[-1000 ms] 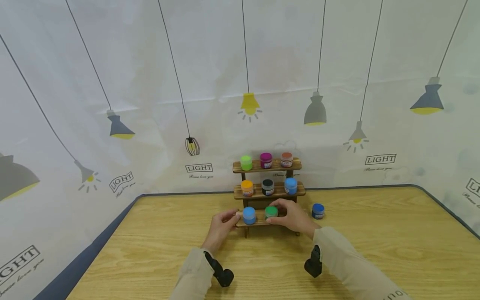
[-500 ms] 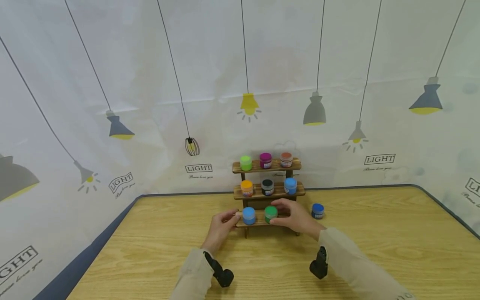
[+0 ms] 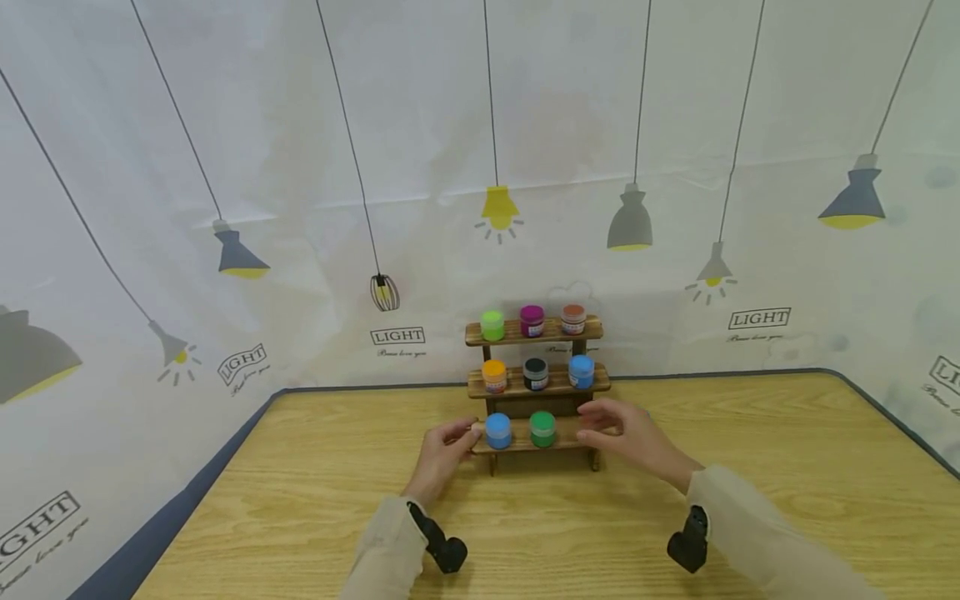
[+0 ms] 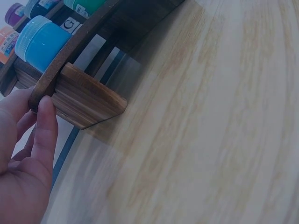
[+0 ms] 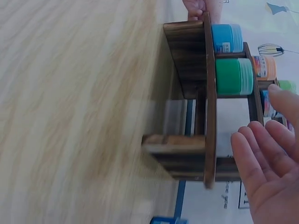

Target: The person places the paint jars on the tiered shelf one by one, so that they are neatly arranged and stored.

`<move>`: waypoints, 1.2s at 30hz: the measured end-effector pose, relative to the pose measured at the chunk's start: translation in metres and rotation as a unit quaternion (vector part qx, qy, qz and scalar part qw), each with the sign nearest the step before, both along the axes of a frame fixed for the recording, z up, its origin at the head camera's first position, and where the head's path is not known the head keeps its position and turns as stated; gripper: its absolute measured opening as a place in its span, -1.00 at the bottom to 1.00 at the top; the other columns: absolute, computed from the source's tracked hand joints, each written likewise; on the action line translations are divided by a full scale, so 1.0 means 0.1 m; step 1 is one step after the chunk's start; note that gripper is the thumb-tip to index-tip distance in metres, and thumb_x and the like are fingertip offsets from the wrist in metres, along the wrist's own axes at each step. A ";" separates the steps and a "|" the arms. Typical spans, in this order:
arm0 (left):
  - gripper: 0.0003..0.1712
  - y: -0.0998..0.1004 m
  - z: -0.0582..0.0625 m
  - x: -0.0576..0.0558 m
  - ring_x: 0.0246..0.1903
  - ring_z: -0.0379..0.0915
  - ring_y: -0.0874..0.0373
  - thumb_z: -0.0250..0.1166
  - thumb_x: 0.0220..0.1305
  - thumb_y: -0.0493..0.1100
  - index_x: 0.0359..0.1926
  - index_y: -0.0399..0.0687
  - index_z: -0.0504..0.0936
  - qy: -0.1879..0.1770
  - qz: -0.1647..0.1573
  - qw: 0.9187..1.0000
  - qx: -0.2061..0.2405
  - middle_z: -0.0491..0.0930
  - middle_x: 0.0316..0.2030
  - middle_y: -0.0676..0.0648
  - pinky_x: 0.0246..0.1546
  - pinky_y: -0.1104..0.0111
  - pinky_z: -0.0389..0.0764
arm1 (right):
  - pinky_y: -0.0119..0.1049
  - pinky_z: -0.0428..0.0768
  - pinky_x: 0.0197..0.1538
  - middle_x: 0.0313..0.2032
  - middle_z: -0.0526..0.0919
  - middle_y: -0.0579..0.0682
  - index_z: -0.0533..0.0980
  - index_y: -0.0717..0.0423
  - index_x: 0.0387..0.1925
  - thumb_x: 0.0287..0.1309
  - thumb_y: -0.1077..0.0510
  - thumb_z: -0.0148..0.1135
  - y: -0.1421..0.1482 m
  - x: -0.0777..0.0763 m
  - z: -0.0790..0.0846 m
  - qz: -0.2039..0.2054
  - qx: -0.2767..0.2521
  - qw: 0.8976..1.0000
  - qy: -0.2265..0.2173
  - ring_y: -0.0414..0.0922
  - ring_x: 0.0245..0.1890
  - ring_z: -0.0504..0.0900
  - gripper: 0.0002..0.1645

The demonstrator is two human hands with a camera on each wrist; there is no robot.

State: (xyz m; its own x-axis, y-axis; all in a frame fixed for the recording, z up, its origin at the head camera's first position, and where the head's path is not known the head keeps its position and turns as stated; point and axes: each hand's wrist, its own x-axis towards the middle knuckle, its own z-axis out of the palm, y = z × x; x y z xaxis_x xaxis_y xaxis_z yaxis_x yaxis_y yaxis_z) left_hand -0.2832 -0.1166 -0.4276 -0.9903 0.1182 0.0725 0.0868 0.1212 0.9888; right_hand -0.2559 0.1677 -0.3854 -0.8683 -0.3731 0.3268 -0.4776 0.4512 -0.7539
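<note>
A three-tier wooden display rack (image 3: 570,435) stands against the wall, with paint jars on its tiers. My left hand (image 3: 438,460) pinches the left end of the bottom tier between thumb and fingers, seen closely in the left wrist view. On that tier sit a light blue jar (image 3: 498,432) and, to its right, a green jar (image 3: 542,429). My right hand (image 3: 633,437) is at the tier's right end, fingers apart and holding nothing. In the right wrist view the green jar (image 5: 231,77) stands upright, apart from that hand.
Orange, black and blue jars (image 3: 581,372) fill the middle tier. Lime, purple (image 3: 532,322) and brown jars line the top one. A dark blue jar (image 5: 169,220) on the table is mostly hidden behind my right hand in the head view. A printed wall sheet (image 3: 420,233) rises behind.
My right hand has let go of the green jar and moved right, now covering most of the dark blue jar in the head view. My left hand has stayed on the rack.
</note>
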 end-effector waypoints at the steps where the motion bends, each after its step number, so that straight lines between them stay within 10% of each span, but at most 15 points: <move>1: -0.58 0.00 0.03 0.02 -0.31 0.46 -0.02 0.14 0.22 -0.24 0.06 -0.41 0.42 0.000 0.000 1.000 0.000 0.53 -0.31 -0.14 -0.30 0.22 0.56 | -0.26 0.54 -0.21 -0.19 0.56 0.16 0.44 0.27 -0.05 0.07 0.08 0.21 0.03 0.01 0.00 -0.006 0.003 1.000 -0.002 -0.06 -0.23 0.53 -0.55; 7: -0.60 0.02 0.16 0.11 -0.33 0.45 -0.01 0.10 0.23 -0.28 0.05 -0.45 0.40 0.003 0.003 1.000 -0.005 0.52 -0.32 -0.17 -0.26 0.20 0.55 | -0.32 0.54 -0.27 -0.21 0.58 0.11 0.45 0.29 -0.06 0.08 0.09 0.19 0.21 0.07 0.02 -0.028 0.015 0.999 0.006 -0.10 -0.26 0.54 -0.57; 24: -0.57 0.00 -0.07 -0.05 -0.37 0.45 0.12 0.16 0.21 -0.20 0.06 -0.37 0.44 0.010 0.008 1.000 0.001 0.53 -0.34 -0.09 -0.32 0.28 0.57 | -0.31 0.56 -0.31 -0.17 0.56 0.18 0.45 0.27 -0.06 0.12 0.10 0.16 0.70 -0.05 0.00 -0.139 0.037 0.989 0.045 0.05 -0.24 0.53 -0.61; 36: -0.59 0.01 -0.08 -0.06 -0.48 0.43 0.25 0.17 0.20 -0.21 0.03 -0.35 0.46 0.010 0.011 1.000 0.001 0.54 -0.30 -0.11 -0.35 0.35 0.57 | -0.15 0.55 -0.22 -0.10 0.49 0.31 0.38 0.38 -0.01 0.13 0.10 0.14 0.69 -0.30 -0.07 -0.154 0.009 0.988 -0.020 0.14 -0.15 0.49 -0.51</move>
State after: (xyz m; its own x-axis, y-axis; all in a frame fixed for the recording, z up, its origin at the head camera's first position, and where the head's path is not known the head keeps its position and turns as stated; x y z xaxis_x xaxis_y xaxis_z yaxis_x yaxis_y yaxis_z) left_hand -0.2896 -0.1158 -0.4355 -0.9911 0.0960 0.0922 0.1036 0.1220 0.9871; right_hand -0.2861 0.2362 -0.3921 -0.9535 -0.0947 0.2861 -0.2859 0.5843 -0.7595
